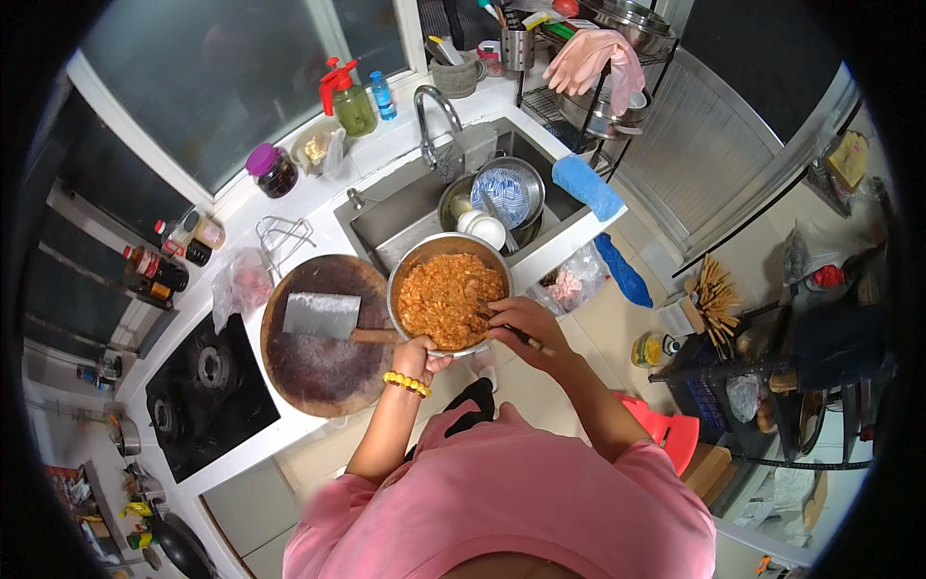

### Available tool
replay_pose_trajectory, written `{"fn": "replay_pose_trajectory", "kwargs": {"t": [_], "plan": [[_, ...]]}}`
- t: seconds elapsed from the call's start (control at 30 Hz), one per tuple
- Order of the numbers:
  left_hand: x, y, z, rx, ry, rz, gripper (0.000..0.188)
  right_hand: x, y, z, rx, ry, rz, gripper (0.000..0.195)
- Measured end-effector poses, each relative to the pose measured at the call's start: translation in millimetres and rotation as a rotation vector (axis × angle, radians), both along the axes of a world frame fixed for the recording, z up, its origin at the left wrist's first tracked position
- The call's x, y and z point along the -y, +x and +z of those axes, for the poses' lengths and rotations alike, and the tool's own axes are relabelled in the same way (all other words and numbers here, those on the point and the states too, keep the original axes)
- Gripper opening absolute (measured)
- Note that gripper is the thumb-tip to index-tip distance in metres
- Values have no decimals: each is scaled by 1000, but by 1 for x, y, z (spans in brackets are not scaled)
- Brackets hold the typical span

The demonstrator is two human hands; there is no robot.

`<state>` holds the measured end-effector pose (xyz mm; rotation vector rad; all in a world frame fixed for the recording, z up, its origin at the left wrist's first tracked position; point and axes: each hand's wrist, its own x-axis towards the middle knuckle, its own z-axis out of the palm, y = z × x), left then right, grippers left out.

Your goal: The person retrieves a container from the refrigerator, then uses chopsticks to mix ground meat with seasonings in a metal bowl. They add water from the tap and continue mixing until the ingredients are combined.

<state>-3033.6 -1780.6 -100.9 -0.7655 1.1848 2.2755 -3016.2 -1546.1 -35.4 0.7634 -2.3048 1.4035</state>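
Observation:
My left hand (pixel 419 354) grips the near rim of a steel bowl (pixel 395 289), which is held above the counter's front edge, by the sink. Orange-red minced filling (pixel 448 297) fills much of the bowl. A dark-handled utensil (pixel 522 335) is in my right hand (pixel 527 329), its far end in the filling at the bowl's right side. Left of the bowl, a cleaver (pixel 322 315) lies on a round wooden chopping board (pixel 318 383), its handle reaching toward my left hand. The tip of the utensil is partly hidden in the filling.
The sink (pixel 391 229) behind the bowl holds bowls and a blue-patterned dish (pixel 500 195). A gas stove (pixel 210 405) is at the left, beside a plastic bag (pixel 244 281). A blue cloth (pixel 587 187) hangs at the counter's right edge. A red stool (pixel 662 430) stands right of me.

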Motion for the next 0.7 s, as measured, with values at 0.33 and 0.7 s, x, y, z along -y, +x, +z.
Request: {"fn": "replay_pose_trajectory", "kwargs": {"t": [0.33,0.7], "plan": [[-55,-123,-41,86,61,70,17,-108,-129,-19,31,359,-144,37],[-83,-218,-69,93,71,106,21,-125,-400,-141,381,305,3,31]]}}
